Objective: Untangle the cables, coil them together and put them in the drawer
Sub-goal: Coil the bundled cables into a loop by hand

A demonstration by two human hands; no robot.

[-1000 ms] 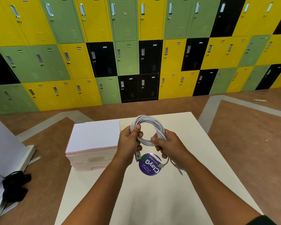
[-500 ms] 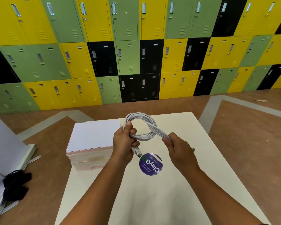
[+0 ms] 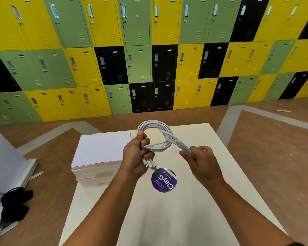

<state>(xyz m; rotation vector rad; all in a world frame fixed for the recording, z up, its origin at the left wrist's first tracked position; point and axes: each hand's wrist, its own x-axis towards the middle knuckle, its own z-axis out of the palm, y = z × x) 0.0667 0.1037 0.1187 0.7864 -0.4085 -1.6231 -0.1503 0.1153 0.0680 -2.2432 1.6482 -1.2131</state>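
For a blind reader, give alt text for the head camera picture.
A left hand grips a coil of white cables above a white table, and the right hand holds the strands leading off it. A white box sits at left, a purple sticker on the table.

A cream-white worktop [image 3: 185, 219] stands on a brown floor [image 3: 274, 166]. At its far left corner sits a low white and pale pink layered stack [image 3: 103, 148] with a flat top. Near the middle, a round purple sticker [image 3: 164, 180] with white lettering lies flat.
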